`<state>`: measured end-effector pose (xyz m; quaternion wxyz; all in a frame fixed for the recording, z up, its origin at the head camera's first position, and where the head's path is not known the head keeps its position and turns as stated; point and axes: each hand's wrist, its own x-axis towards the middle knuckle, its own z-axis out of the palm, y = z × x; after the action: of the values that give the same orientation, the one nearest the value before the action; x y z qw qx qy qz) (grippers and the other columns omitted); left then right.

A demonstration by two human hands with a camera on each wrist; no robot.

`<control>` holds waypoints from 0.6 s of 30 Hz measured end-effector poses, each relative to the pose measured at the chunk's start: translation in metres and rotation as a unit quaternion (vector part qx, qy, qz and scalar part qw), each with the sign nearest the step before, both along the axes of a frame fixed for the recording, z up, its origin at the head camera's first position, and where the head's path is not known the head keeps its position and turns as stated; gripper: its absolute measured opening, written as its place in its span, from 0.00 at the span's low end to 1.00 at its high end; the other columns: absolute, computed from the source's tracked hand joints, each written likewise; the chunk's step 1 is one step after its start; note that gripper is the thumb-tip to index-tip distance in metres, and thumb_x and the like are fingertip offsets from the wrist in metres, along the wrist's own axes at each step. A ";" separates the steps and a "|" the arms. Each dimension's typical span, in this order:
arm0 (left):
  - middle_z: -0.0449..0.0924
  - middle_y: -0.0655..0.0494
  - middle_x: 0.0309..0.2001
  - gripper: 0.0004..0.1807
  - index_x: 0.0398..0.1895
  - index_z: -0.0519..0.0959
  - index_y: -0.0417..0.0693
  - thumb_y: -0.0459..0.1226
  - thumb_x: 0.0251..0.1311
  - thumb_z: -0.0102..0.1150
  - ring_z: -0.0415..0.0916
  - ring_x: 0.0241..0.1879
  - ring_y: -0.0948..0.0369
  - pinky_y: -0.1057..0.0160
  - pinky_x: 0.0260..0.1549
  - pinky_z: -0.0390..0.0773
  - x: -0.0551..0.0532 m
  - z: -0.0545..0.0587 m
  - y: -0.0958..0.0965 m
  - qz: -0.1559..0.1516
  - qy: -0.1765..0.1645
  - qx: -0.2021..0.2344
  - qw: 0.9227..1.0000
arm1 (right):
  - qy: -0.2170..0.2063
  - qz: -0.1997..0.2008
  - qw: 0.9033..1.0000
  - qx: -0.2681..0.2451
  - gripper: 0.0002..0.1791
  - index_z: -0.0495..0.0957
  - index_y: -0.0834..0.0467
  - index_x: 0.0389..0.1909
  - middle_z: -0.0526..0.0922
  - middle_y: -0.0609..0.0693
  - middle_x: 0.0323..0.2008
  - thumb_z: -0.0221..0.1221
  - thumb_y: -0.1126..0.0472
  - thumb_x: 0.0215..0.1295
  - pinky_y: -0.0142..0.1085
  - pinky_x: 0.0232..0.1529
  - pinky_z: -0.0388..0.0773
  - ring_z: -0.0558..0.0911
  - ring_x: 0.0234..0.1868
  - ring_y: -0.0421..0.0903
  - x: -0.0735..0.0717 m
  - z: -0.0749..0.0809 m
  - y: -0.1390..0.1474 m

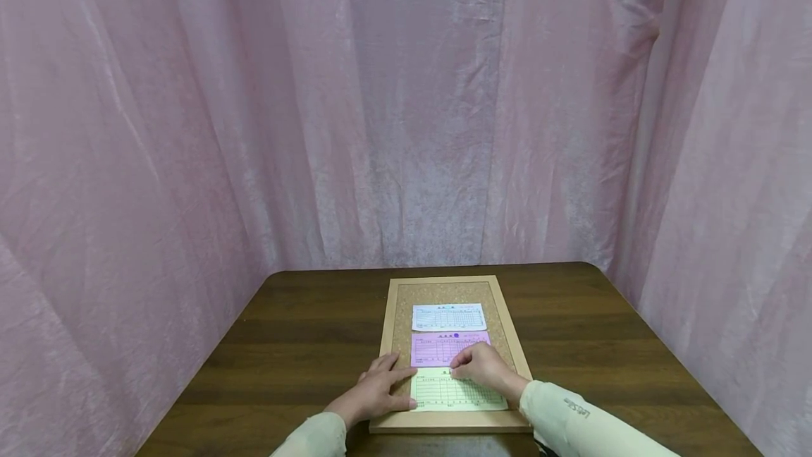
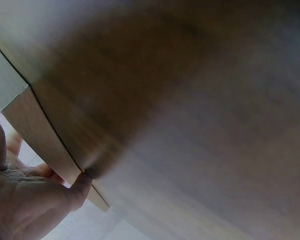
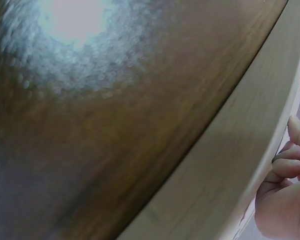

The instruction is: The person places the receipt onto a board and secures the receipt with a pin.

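A cork board (image 1: 406, 302) with a pale wooden frame lies on the table. Three printed slips lie on it in a column: white (image 1: 447, 317), purple (image 1: 431, 350) and green (image 1: 459, 395). At the green slip's top edge, my right hand (image 1: 485, 367) pinches what looks like a small pushpin, mostly hidden by the fingertips. My left hand (image 1: 374, 390) rests with spread fingers over the board's left frame, fingertips at the green slip's left edge. In the left wrist view, the thumb (image 2: 80, 190) touches the frame (image 2: 45, 135). Curled fingers (image 3: 285, 167) show in the right wrist view.
A dark purple pushpin (image 1: 456, 336) sits at the purple slip's top edge, and a small teal spot (image 1: 448, 307) marks the white slip's top. Dark wood-grain tabletop (image 1: 304, 330) surrounds the board. Pink curtains (image 1: 406, 125) hang behind and at both sides.
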<state>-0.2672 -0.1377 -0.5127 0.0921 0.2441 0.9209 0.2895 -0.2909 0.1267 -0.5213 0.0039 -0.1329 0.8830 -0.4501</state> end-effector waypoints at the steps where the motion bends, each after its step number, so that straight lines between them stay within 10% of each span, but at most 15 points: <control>1: 0.51 0.35 0.75 0.35 0.67 0.75 0.54 0.53 0.57 0.69 0.43 0.74 0.37 0.26 0.62 0.48 0.000 0.000 0.000 0.000 0.000 0.001 1.000 | 0.000 -0.001 1.000 0.001 0.03 0.86 0.59 0.26 0.84 0.45 0.25 0.72 0.66 0.52 0.36 0.33 0.73 0.76 0.28 0.40 0.000 0.000 0.000; 18: 0.51 0.36 0.75 0.35 0.68 0.74 0.55 0.54 0.57 0.68 0.43 0.74 0.37 0.26 0.62 0.49 -0.002 -0.003 -0.001 -0.002 0.003 -0.004 1.000 | 0.006 -0.012 1.000 0.011 0.03 0.87 0.59 0.25 0.85 0.45 0.25 0.73 0.67 0.51 0.36 0.32 0.73 0.76 0.27 0.40 0.000 0.000 -0.001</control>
<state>-0.2696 -0.1382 -0.5153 0.0904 0.2464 0.9219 0.2850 -0.2912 0.1253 -0.5217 -0.0050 -0.1248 0.8895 -0.4395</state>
